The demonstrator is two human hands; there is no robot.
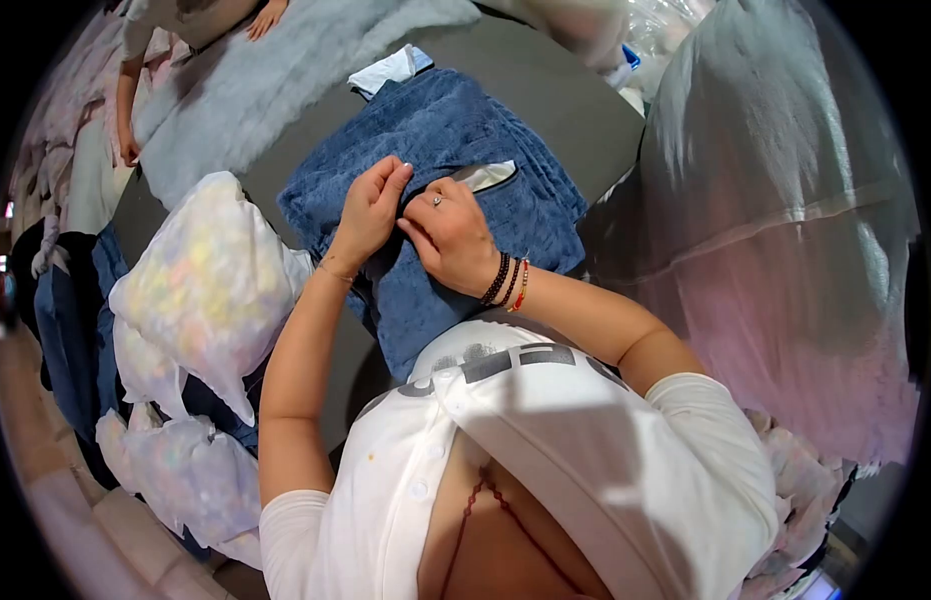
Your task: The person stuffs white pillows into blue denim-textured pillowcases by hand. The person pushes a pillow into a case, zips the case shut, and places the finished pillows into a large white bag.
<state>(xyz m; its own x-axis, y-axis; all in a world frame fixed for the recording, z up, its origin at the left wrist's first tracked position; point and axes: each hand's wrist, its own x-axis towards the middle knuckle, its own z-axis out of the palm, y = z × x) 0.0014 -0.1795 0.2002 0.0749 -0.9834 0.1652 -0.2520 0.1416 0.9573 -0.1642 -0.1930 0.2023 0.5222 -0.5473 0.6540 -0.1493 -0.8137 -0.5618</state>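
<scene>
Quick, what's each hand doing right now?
Left hand: closed, pinching the fuzzy blue fabric cover.
Right hand: closed, gripping the same cover.

Left hand (365, 215): thumb and forefinger pinched together; whatever lies between them is too small to make out.
Right hand (450, 235): fingertips sunk into a fold of the blue fabric (455, 120), grip unclear.
Pale tag (490, 175): partly covered by the right hand.
Fabric's near edge: hidden behind the person's white shirt (545, 440).
Co-worker: cut off at the top edge; only an arm (125, 100) and a hand (268, 15) show.
Bags (210, 285): contents blurred through the film.
</scene>
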